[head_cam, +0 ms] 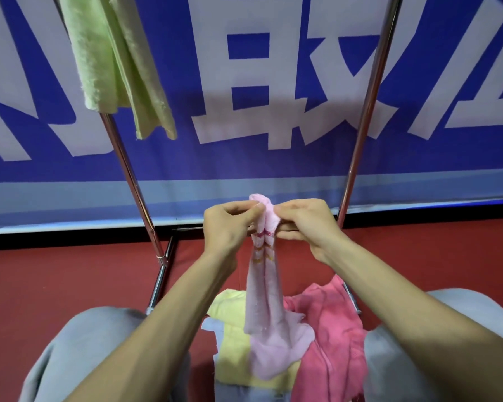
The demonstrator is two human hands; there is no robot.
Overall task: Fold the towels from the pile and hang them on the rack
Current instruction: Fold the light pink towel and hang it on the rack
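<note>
A pale pink towel [263,288] with striped bands hangs bunched from both my hands in the middle of the view. My left hand [230,224] pinches its top edge from the left and my right hand [305,221] pinches it from the right, fingertips almost touching. Its lower end rests on the pile on the floor: a yellow towel [233,349], a deep pink towel [334,329] and a light blue one [215,326]. Two green towels [114,62] hang on the metal rack [131,181] at the upper left.
The rack's right leg [363,134] slants up on the right; its base bars lie on the red floor [55,280]. A blue banner [273,82] with white characters stands behind. My knees in grey trousers [79,352] flank the pile.
</note>
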